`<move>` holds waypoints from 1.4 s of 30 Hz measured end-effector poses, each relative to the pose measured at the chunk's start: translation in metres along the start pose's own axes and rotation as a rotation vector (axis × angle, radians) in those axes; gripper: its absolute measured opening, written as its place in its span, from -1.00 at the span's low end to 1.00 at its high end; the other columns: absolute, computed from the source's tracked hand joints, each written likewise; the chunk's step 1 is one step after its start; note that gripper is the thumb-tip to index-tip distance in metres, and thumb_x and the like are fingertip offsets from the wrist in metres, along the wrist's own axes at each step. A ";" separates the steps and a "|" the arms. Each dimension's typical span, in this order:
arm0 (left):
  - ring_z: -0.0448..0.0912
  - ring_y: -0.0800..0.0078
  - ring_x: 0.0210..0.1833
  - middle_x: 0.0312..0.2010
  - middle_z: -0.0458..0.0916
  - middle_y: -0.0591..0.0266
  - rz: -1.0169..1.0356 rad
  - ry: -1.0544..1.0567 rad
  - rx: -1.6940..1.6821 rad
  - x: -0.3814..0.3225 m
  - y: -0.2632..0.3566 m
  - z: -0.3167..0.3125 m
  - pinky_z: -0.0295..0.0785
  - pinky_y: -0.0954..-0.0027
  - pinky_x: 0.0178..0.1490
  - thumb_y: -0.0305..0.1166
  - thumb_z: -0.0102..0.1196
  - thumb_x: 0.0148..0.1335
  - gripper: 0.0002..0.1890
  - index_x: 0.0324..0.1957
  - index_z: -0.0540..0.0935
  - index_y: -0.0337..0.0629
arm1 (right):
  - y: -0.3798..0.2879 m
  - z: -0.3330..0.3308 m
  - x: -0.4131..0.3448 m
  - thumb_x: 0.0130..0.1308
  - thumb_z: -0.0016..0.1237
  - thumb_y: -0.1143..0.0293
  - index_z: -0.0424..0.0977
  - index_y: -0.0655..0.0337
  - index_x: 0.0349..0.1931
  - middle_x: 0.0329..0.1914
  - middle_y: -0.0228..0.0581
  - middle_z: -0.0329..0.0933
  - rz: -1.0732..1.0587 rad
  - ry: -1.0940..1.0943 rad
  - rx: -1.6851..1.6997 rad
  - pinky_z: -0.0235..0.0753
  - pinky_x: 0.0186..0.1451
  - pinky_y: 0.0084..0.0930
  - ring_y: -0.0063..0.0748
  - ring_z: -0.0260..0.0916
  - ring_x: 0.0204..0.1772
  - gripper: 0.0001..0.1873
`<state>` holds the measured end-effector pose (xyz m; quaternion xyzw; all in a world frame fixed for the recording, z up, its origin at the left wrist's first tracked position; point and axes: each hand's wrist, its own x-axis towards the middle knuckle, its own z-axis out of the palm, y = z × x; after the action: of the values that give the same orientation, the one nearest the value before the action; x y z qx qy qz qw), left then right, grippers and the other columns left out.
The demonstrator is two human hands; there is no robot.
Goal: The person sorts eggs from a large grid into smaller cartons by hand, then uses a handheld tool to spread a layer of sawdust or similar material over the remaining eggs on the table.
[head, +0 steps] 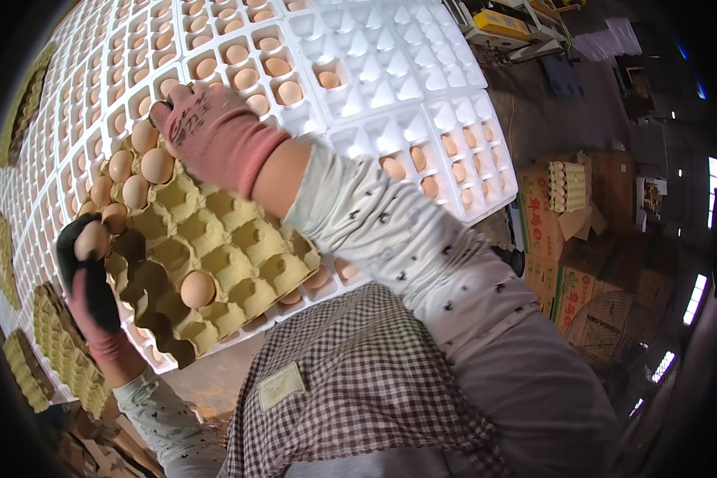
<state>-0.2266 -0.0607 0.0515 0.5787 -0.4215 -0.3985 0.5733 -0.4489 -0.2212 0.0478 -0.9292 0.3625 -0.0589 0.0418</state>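
Note:
My left hand (89, 269), in a pink glove with dark palm, is at the left edge of a yellowish pulp egg tray (233, 239), with a brown egg (92, 241) between thumb and fingers. Several eggs sit in the tray's upper left cells, and a single egg (198, 289) lies in a lower cell. My right hand (209, 131), in a pink glove, reaches over the tray's far edge to the white foam egg trays (328, 122). Its fingertips are near an egg (169, 87); whether they grip anything is hidden. The pulp tray rests over the white trays.
White trays of eggs spread far to the left. Several pulp trays (71, 352) stand at the lower left. Cardboard boxes (538, 221) with a small stack of pulp trays (567, 186), a wire-caged fan (609, 328) and a metal-framed machine (508, 30) are at the right.

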 end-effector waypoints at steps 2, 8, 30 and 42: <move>0.43 0.34 0.18 0.12 0.46 0.14 0.010 0.021 0.165 0.009 -0.010 -0.072 0.30 0.34 0.26 -0.39 -0.09 0.33 -0.59 0.17 0.42 -0.39 | 0.010 0.000 0.009 0.03 0.19 0.29 0.32 0.24 -0.08 -0.24 -0.11 0.49 -0.050 -0.049 0.109 0.49 -0.16 -0.26 -0.19 0.51 -0.16 -0.52; 0.53 -0.03 -0.07 -0.04 0.53 0.05 0.208 -0.177 1.106 0.007 0.010 -0.048 0.46 0.21 0.03 -0.55 0.38 -0.33 -0.37 -0.05 0.54 -0.13 | 0.004 -0.030 -0.008 0.18 0.14 0.35 0.43 0.13 0.04 -0.12 -0.35 0.48 0.394 -0.192 1.548 0.48 -0.26 -0.61 -0.58 0.46 -0.18 -0.60; 0.61 0.30 -0.21 -0.02 0.50 0.08 0.184 0.029 0.665 -0.006 0.001 -0.023 0.56 0.31 -0.24 -0.32 0.26 0.06 -0.52 0.07 0.50 -0.09 | -0.103 -0.017 0.012 -0.02 0.27 0.19 0.33 0.06 0.14 0.00 -0.07 0.36 -0.074 -0.106 -0.081 0.48 0.03 -0.24 -0.01 0.41 0.01 -0.33; 0.54 0.43 -0.24 0.05 0.49 0.04 -0.058 -0.048 -0.758 -0.093 0.067 0.086 0.48 0.38 -0.27 -0.24 0.06 0.26 -0.47 0.26 0.31 -0.09 | -0.019 -0.010 -0.038 0.11 0.21 0.34 0.49 0.31 -0.06 -0.11 -0.10 0.56 0.130 0.176 1.256 0.49 0.01 -0.43 -0.29 0.51 -0.10 -0.60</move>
<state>-0.3399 -0.0004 0.1147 0.3278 -0.2412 -0.5557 0.7250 -0.4651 -0.1819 0.0569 -0.6954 0.3165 -0.3338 0.5521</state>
